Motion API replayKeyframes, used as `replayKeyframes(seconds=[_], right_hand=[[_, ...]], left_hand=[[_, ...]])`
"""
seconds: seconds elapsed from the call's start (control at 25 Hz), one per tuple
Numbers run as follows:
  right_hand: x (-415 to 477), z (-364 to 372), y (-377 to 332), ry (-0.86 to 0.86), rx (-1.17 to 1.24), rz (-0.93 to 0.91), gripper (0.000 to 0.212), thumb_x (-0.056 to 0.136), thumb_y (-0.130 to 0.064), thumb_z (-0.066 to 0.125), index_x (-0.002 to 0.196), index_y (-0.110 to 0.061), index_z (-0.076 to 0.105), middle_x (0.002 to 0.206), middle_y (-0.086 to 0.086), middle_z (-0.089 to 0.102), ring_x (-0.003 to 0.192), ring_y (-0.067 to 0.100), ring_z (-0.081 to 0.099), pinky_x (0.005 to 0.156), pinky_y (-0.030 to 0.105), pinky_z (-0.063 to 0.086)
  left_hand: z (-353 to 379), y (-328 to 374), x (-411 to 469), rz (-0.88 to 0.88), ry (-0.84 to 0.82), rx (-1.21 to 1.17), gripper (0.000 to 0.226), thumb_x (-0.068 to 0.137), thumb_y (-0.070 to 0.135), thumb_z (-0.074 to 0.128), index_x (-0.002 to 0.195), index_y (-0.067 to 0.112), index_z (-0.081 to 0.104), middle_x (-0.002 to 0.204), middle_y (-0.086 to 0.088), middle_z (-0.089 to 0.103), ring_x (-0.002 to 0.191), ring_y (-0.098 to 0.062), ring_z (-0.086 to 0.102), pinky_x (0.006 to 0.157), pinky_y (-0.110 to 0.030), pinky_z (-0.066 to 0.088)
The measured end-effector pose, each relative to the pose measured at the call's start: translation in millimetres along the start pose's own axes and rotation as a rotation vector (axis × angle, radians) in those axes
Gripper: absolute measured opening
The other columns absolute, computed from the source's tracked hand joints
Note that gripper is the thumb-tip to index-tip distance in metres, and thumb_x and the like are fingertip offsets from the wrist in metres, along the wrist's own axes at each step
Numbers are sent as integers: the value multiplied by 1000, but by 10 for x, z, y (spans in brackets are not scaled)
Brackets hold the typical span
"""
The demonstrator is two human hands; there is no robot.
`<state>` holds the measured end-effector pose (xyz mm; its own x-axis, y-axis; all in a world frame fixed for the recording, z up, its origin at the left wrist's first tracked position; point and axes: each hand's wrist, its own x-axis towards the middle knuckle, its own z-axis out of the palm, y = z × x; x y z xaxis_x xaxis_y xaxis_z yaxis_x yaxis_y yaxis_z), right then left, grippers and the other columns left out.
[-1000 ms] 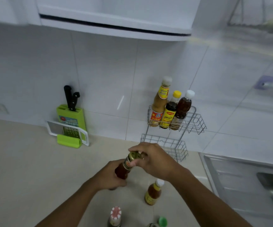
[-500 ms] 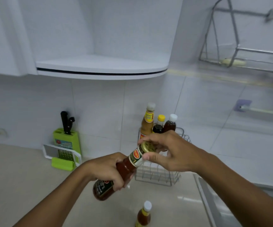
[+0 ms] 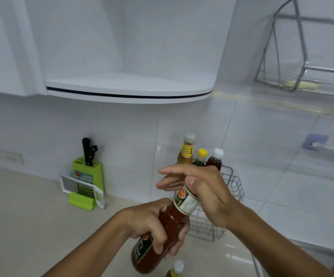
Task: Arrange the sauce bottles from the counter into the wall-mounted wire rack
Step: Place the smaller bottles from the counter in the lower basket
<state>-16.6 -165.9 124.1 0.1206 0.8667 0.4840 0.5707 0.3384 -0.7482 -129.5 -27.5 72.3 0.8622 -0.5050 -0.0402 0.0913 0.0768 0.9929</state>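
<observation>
Labels on the held sauce bottle and racked bottles are illegible.

A glossy, clear bottle of dark red sauce is seen, with smooth paper-like labels on neck and body. The thin silver wire rack looks like bare metal with a dull shine. Three clear, glossy bottles are stood in it, of which the tall amber bottle carries a matt pale cap. The white wall tiles are glazed and reflective. A smooth, faintly sheened finish is shown by the beige counter. The lime-green knife block appears to be smooth plastic, and matt black handles are held in it.
</observation>
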Motion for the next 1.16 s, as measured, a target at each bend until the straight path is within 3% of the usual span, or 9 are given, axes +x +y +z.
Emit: replayKeyframes(seconds=[0.12, 0.28, 0.36, 0.44, 0.52, 0.68, 0.8, 0.96, 1.16], right_hand=[[145, -39, -77, -4, 185, 26, 45, 94, 2, 33, 118, 8, 70, 102, 23, 78, 101, 32, 77, 90, 46, 62], [379, -168, 173, 379, -273, 261, 39, 89, -19, 41, 100, -14, 78, 82, 0, 79, 82, 8, 75, 76, 35, 63], [397, -117, 302, 574, -401, 398, 35, 90, -24, 42, 92, -16, 77, 70, -1, 75, 71, 10, 71, 64, 31, 59], [368, -82, 333, 633, -239, 461, 31, 97, -13, 44, 106, -16, 73, 75, 3, 78, 73, 15, 72, 61, 22, 57], [327, -156, 237, 510, 290, 449, 37, 99, 0, 47, 127, -16, 65, 83, 11, 81, 80, 22, 78, 72, 25, 61], [396, -181, 100, 382, 582, 280, 25, 98, -3, 58, 117, -15, 69, 39, 6, 52, 35, 21, 59, 50, 32, 57], [410, -12, 199, 681, 434, 368, 15, 99, 3, 54, 105, -8, 62, 34, 1, 35, 27, 17, 36, 39, 25, 46], [229, 48, 456, 863, 499, 451, 18, 96, -6, 64, 112, -9, 57, 42, 3, 43, 35, 21, 43, 47, 31, 50], [-395, 201, 919, 594, 464, 609, 57, 78, -40, 80, 128, -25, 58, 102, -7, 72, 91, 4, 69, 76, 21, 52]], left_hand=[[-25, 33, 130, 72, -28, -107, 35, 49, -11, 60, 80, 3, 54, 70, -13, 63, 65, -26, 58, 68, -36, 47], [-115, 65, 351, -91, 1004, 564, 21, 58, 23, 72, 76, 18, 62, 68, -1, 70, 65, -27, 67, 70, -47, 60], [-129, 52, 443, -230, 1286, 1013, 23, 63, 41, 67, 81, 31, 57, 73, 4, 71, 72, -22, 69, 68, -35, 57], [-210, 26, 469, -224, 1278, 1137, 18, 63, 42, 66, 78, 38, 56, 71, 6, 68, 70, -19, 66, 64, -31, 52], [-298, 47, 386, -161, 1025, 840, 16, 60, 30, 71, 69, 34, 58, 65, 6, 64, 62, -16, 60, 63, -35, 54], [-262, 80, 375, -73, 494, 311, 22, 65, -8, 68, 74, 11, 64, 69, -6, 61, 66, -22, 58, 70, -35, 54], [-310, -68, 444, -95, 796, 484, 15, 57, 11, 73, 64, 19, 62, 63, -1, 62, 58, -19, 59, 65, -41, 56], [-255, -297, 493, -167, 1030, 802, 19, 56, 33, 70, 72, 39, 63, 65, 7, 63, 58, -20, 60, 54, -30, 50], [-386, -568, 617, -135, 1031, 875, 49, 61, 35, 74, 106, 33, 54, 91, 12, 71, 79, -17, 67, 70, -41, 59]])
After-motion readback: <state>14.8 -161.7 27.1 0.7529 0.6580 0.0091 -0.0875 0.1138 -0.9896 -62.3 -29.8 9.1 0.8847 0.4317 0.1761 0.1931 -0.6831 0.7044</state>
